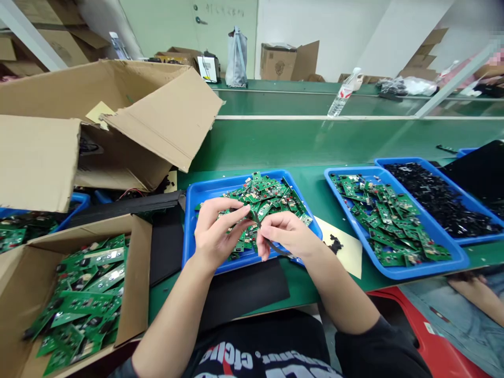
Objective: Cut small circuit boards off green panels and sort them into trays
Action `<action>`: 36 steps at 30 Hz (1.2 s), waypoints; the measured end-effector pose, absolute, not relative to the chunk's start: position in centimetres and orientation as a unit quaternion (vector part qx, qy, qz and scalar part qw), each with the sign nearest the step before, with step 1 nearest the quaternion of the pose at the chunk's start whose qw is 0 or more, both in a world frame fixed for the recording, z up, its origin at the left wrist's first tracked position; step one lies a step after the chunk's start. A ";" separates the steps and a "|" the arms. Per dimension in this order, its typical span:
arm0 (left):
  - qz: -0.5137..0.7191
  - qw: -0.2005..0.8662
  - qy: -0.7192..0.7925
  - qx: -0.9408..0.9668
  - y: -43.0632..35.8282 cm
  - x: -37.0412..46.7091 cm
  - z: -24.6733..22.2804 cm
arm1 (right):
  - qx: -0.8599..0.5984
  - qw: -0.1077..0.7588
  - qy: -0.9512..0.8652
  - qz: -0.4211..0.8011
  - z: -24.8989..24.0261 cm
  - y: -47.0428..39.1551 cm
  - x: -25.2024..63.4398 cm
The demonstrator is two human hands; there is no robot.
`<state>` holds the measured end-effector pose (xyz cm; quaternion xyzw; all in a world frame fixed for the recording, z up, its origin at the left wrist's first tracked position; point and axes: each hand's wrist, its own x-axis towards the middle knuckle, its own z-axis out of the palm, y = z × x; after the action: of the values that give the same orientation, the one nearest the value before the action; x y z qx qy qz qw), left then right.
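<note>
Above the middle blue tray (187,231), my two hands meet. My left hand (218,228) is closed in a pinch on a small green circuit board (255,216), seen nearly edge-on and partly hidden by the fingers. My right hand (285,233) is closed around thin dark tweezers (277,249), whose back end sticks out below the palm. Their tips are close to the board; whether they touch it I cannot tell. Beneath the hands, a pile of green circuit boards (265,191) fills the tray.
On the right stand a blue tray of boards (459,260) and one of small black parts (437,197). Black bits (334,244) lie on yellow paper (354,257). At left are a carton of boards (137,273) and a large open carton (169,115). A person's arm (478,296) shows right.
</note>
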<state>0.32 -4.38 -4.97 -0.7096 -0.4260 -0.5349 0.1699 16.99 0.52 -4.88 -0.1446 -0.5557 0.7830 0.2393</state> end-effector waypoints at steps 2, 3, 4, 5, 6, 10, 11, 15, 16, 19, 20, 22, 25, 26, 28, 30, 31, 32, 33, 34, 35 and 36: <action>-0.539 0.155 -0.428 -0.708 -4.4 0.4 -5.0 | -0.143 0.260 -0.548 0.782 -4.8 0.4 17.1; -0.542 0.141 -0.430 -0.708 -4.4 0.5 -5.0 | -0.139 0.267 -0.543 0.784 -4.8 0.4 17.1; -0.546 0.125 -0.433 -0.706 -4.4 0.5 -5.1 | -0.134 0.270 -0.539 0.787 -4.7 0.4 17.1; -0.551 0.107 -0.436 -0.704 -4.4 0.6 -5.1 | -0.129 0.268 -0.534 0.791 -4.7 0.3 17.1; -0.557 0.090 -0.439 -0.700 -4.5 0.7 -5.1 | -0.126 0.263 -0.530 0.796 -4.7 0.3 17.0; -0.585 0.019 -0.437 -0.683 -4.6 1.0 -5.2 | -0.121 0.235 -0.499 0.825 -4.7 0.4 16.7; -0.590 -0.003 -0.434 -0.681 -4.6 1.0 -5.3 | -0.121 0.225 -0.493 0.832 -4.8 0.5 16.6; -0.606 -0.104 -0.417 -0.670 -4.6 0.8 -5.6 | -0.117 0.191 -0.492 0.841 -4.9 0.5 16.5; -0.611 -0.123 -0.413 -0.664 -4.6 0.8 -5.7 | -0.115 0.190 -0.497 0.839 -4.9 0.5 16.6; -0.618 -0.141 -0.416 -0.652 -4.5 0.9 -5.7 | -0.107 0.205 -0.514 0.826 -4.8 0.3 16.8; -0.616 -0.135 -0.419 -0.654 -4.5 0.9 -5.7 | -0.106 0.210 -0.519 0.821 -4.8 0.2 16.9; -0.608 -0.110 -0.424 -0.662 -4.5 1.0 -5.5 | -0.106 0.220 -0.526 0.815 -4.7 0.0 17.0; -0.602 -0.071 -0.425 -0.672 -4.5 1.2 -5.4 | -0.102 0.230 -0.526 0.812 -4.6 -0.1 17.1; -0.602 -0.064 -0.427 -0.672 -4.5 1.2 -5.4 | -0.101 0.232 -0.524 0.813 -4.6 -0.1 17.1; -0.603 -0.062 -0.427 -0.671 -4.5 1.1 -5.4 | -0.101 0.229 -0.514 0.820 -4.6 0.0 17.0; -0.608 -0.070 -0.423 -0.668 -4.5 1.1 -5.5 | -0.101 0.218 -0.498 0.833 -4.7 0.2 16.9; -0.610 -0.077 -0.419 -0.668 -4.5 1.0 -5.5 | -0.100 0.209 -0.490 0.841 -4.8 0.3 16.8; -0.612 -0.087 -0.414 -0.668 -4.5 1.0 -5.5 | -0.098 0.196 -0.483 0.848 -4.9 0.4 16.7; -0.612 -0.100 -0.408 -0.670 -4.5 1.0 -5.5 | -0.095 0.184 -0.478 0.853 -5.0 0.5 16.7; -0.612 -0.116 -0.401 -0.671 -4.6 0.9 -5.5 | -0.093 0.175 -0.478 0.856 -5.0 0.6 16.6; -0.612 -0.133 -0.395 -0.672 -4.6 0.9 -5.5 | -0.093 0.170 -0.481 0.855 -5.1 0.6 16.6; -0.612 -0.153 -0.390 -0.671 -4.6 0.9 -5.5 | -0.095 0.172 -0.489 0.850 -5.1 0.7 16.6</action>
<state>0.95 -4.61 -5.46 -0.6709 -0.3898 -0.6119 -0.1533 16.59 0.68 -5.13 -0.0950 -0.4888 0.8500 0.1716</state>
